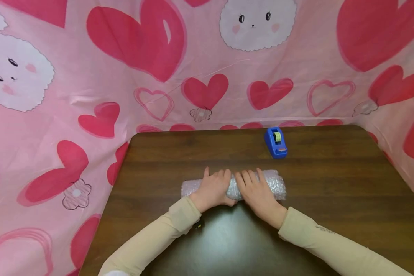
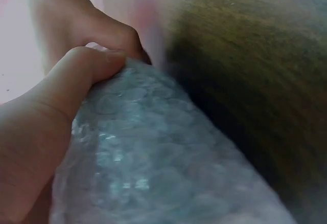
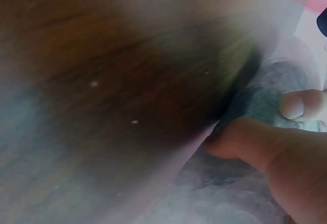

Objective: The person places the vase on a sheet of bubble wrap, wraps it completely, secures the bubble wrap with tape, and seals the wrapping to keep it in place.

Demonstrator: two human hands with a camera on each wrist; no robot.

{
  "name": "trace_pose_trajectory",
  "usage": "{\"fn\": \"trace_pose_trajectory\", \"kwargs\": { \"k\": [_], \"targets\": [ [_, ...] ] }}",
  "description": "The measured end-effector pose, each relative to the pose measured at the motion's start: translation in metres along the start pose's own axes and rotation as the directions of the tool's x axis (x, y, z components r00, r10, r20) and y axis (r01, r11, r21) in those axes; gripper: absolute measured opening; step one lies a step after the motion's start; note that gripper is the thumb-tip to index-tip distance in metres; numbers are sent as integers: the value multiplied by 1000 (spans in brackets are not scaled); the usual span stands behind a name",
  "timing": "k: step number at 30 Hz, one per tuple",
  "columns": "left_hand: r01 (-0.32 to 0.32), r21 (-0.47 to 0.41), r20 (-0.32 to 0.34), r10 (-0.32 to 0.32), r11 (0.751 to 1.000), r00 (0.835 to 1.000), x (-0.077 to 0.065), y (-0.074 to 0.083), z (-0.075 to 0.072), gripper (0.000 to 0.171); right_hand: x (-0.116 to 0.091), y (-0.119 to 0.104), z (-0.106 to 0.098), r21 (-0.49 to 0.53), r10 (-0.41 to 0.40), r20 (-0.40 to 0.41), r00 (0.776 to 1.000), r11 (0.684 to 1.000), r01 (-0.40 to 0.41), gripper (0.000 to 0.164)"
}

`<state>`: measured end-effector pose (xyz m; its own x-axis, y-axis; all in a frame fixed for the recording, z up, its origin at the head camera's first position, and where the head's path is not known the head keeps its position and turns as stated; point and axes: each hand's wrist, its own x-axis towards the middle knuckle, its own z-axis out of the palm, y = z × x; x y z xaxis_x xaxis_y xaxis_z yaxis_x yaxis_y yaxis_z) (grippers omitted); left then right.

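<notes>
A roll of bubble wrap (image 1: 277,184) lies crosswise on the brown wooden table (image 1: 324,172), its two ends sticking out past the hands. My left hand (image 1: 213,189) grips it left of its middle, thumb on the near side and fingers over the top. Close beside it, my right hand (image 1: 260,197) grips the roll with its fingers over the top too. In the left wrist view the bubble wrap (image 2: 158,142) has a greenish tint under its clear layers. The right thumb (image 3: 250,139) presses on the near side of the roll in the right wrist view.
A blue tape dispenser (image 1: 276,145) with a roll of tape stands toward the back of the table, beyond the right hand. Pink cloth (image 1: 234,65) printed with hearts hangs behind and around the table.
</notes>
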<state>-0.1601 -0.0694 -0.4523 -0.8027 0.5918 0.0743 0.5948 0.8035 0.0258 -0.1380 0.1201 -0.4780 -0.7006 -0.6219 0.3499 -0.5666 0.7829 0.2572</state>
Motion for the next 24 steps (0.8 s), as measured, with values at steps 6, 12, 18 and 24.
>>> {"fn": "trace_pose_trajectory", "kwargs": {
  "k": [6, 12, 18, 24],
  "targets": [
    [39, -44, 22, -38, 998, 999, 0, -1, -1, 95, 0, 7, 5, 63, 16, 32, 999, 998, -18, 87],
    [82, -36, 61, -79, 996, 995, -1, -4, -2, 103, 6, 14, 5, 149, 9, 102, 995, 989, -25, 92],
    [123, -66, 108, -116, 990, 987, 1, -5, -4, 79, 9, 21, 9, 201, -20, 102, 995, 980, -1, 91],
    [174, -86, 155, -160, 981, 975, 3, -6, -2, 84, 11, 27, 11, 242, -38, 126, 991, 970, 6, 95]
  ]
}}
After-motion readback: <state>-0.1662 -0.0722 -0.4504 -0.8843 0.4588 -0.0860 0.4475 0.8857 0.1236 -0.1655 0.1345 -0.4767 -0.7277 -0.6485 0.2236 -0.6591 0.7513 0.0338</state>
